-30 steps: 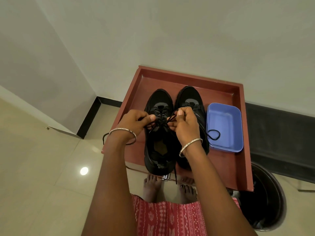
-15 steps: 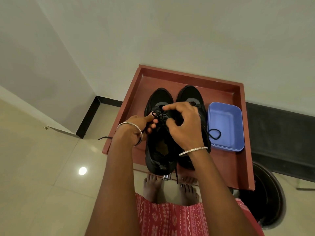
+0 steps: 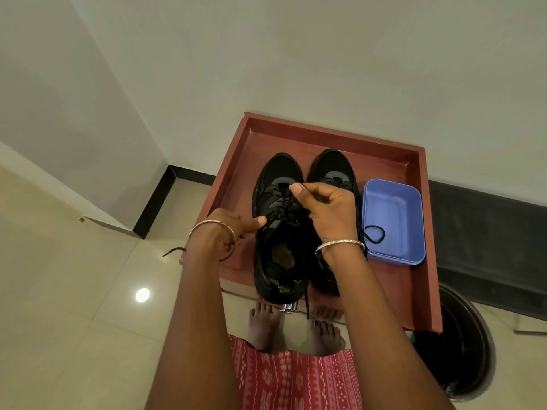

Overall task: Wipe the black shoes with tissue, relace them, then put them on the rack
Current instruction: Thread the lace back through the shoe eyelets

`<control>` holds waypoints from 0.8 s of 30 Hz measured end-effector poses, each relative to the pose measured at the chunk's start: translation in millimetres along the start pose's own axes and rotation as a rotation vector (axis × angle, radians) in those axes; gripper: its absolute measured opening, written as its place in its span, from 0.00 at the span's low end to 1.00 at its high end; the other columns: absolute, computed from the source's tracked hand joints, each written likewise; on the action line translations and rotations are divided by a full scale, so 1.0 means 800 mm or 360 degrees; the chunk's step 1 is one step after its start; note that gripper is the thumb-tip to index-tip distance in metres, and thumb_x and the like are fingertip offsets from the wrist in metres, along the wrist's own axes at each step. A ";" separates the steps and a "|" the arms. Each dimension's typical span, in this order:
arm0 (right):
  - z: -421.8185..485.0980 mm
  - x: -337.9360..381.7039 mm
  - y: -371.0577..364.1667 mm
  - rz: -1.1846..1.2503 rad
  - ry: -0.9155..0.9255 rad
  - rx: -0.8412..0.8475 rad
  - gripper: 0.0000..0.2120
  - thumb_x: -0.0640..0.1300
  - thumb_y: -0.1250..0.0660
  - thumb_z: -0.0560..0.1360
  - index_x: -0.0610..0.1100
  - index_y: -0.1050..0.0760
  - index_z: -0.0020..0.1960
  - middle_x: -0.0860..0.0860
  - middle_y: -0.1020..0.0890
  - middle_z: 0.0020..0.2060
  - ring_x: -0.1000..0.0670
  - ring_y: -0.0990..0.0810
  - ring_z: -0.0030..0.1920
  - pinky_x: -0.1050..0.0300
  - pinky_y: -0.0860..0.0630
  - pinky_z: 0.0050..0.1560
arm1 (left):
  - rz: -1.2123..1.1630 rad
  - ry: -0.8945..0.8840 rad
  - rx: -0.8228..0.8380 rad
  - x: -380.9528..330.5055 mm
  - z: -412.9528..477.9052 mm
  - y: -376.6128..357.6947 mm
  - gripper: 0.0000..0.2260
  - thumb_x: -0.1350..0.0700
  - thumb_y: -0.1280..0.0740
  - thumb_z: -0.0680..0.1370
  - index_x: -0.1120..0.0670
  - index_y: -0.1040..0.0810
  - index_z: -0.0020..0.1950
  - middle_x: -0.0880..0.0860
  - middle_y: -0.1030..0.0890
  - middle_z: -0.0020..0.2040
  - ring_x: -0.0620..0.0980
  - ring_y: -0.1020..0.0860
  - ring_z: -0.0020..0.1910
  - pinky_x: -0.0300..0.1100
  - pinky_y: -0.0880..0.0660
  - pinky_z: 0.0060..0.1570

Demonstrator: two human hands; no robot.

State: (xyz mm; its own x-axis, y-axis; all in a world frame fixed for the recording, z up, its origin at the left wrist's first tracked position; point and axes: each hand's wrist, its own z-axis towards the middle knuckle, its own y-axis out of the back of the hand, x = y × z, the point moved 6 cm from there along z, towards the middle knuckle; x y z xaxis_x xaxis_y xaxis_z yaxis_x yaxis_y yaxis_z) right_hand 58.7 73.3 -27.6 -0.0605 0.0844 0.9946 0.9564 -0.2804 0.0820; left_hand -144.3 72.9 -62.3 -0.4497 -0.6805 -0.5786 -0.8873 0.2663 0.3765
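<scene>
Two black sneakers stand side by side on the red tray-topped stand, toes toward the wall, heels overhanging its near edge. The left sneaker is the one being laced; the right sneaker sits just beside it, between it and the blue plastic tub.

The right hand hovers over the left sneaker's tongue, thumb and forefinger pinched narrow on a strand of the black shoelace near the toe-end eyelets. The left hand sits at the sneaker's outer side, thumb pressed against the eyelet row, fingers curled around the other lace end, whose frayed tip trails past the wrist off the stand's left edge.

The sneaker's long axis runs away from the person, so the lacing climbs back toward the ankle opening. The right hand is nearer the crossing strands; tightening likely means pulling each end outward, across that axis. Another lace loop lies in the tub.
</scene>
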 end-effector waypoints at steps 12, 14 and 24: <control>0.008 -0.007 -0.023 0.0264 -0.0104 0.0169 0.15 0.39 0.30 0.79 0.42 0.22 0.65 0.43 0.16 0.54 0.51 0.15 0.51 0.57 0.18 0.51 | -0.0059 0.0091 0.0429 0.024 -0.043 0.011 0.11 0.51 0.27 0.75 0.60 0.15 0.42 0.58 0.15 0.39 0.49 0.19 0.32 0.41 0.19 0.36; 0.011 0.002 -0.006 -0.0147 0.0066 0.0172 0.18 0.38 0.32 0.79 0.47 0.24 0.69 0.49 0.18 0.60 0.56 0.18 0.57 0.57 0.20 0.58 | 0.0203 -0.0074 0.0102 0.018 -0.034 0.026 0.14 0.46 0.29 0.76 0.57 0.15 0.44 0.56 0.15 0.42 0.54 0.18 0.40 0.48 0.21 0.47; -0.042 0.007 0.039 -0.1570 0.0265 0.0775 0.19 0.58 0.24 0.70 0.59 0.20 0.60 0.60 0.18 0.53 0.52 0.28 0.63 0.49 0.32 0.63 | 0.0378 -0.0857 -0.0040 -0.044 -0.030 -0.023 0.21 0.52 0.21 0.69 0.47 0.22 0.60 0.46 0.21 0.50 0.44 0.22 0.51 0.36 0.29 0.47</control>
State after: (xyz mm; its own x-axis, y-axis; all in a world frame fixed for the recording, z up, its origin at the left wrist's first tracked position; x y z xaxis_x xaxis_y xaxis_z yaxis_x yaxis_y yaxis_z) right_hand 78.4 33.0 -17.0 -0.8589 -0.0761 0.5064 0.4758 0.2471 0.8442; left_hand -110.0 75.7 -31.7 -0.6303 -0.1598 -0.7597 -0.7561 0.3482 0.5541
